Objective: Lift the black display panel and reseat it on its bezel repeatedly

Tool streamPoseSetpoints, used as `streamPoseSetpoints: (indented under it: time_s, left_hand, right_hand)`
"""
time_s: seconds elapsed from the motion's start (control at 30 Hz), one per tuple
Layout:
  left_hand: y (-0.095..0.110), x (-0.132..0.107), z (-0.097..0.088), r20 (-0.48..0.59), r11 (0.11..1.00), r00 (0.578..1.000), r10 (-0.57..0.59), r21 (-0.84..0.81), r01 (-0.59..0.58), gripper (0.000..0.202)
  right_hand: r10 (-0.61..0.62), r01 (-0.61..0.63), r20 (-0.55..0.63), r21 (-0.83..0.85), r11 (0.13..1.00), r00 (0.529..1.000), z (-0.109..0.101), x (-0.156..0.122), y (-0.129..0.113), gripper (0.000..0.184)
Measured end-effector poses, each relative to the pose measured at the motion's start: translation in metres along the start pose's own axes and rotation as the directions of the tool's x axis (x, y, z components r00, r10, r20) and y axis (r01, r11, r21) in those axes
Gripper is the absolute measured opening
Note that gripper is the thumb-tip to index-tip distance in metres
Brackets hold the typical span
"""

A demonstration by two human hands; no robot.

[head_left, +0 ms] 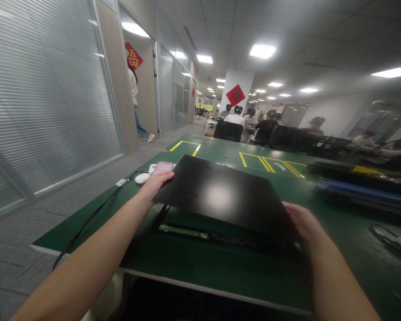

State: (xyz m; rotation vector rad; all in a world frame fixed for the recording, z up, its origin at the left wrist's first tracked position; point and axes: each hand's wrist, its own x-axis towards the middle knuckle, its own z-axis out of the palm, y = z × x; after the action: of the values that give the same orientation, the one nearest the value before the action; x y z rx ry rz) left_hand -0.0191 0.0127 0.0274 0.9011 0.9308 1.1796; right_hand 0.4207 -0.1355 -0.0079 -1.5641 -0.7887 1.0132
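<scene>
Your left hand (156,185) and right hand (304,221) hold one black panel (220,191) over the table (220,273), close to its near edge. One green strip (183,232) shows under it. One phone (163,167) lies near the left edge.

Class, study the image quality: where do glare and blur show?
Head view: a pale glare spot on the black panel; head view: ceiling lights washed out white; head view: the blue-edged stack at right is smeared, its details unreadable.
</scene>
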Motion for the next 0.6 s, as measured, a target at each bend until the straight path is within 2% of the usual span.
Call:
streamPoseSetpoints:
  time_s: [0.1,0.2,0.33,0.47,0.6]
  left_hand:
    - [0.005,-0.002,-0.001,-0.039,0.999,0.999,0.027,0.023,-0.027,0.014]
    - [0.007,0.000,-0.005,-0.084,0.999,0.996,0.037,0.019,-0.036,0.013]
    - [0.003,0.004,-0.009,-0.033,0.998,0.999,0.042,0.048,-0.041,0.016]
    - [-0.004,0.004,-0.008,0.026,0.990,0.997,0.077,0.119,-0.080,0.021]
    - [-0.009,0.003,-0.005,0.054,0.978,0.996,0.069,0.191,-0.078,0.028]
  right_hand:
    - [0.086,-0.097,0.071,0.168,0.981,0.994,0.003,0.000,-0.002,0.023]
    - [0.076,-0.073,-0.006,0.196,0.978,0.997,0.006,0.000,-0.002,0.039]
    - [0.044,-0.035,-0.135,0.066,0.997,0.990,0.008,-0.002,-0.002,0.052]
    - [-0.017,-0.004,-0.247,-0.082,0.997,0.969,0.009,-0.003,-0.004,0.049]
    - [-0.056,0.000,-0.293,-0.188,0.982,0.955,0.011,-0.002,-0.004,0.048]
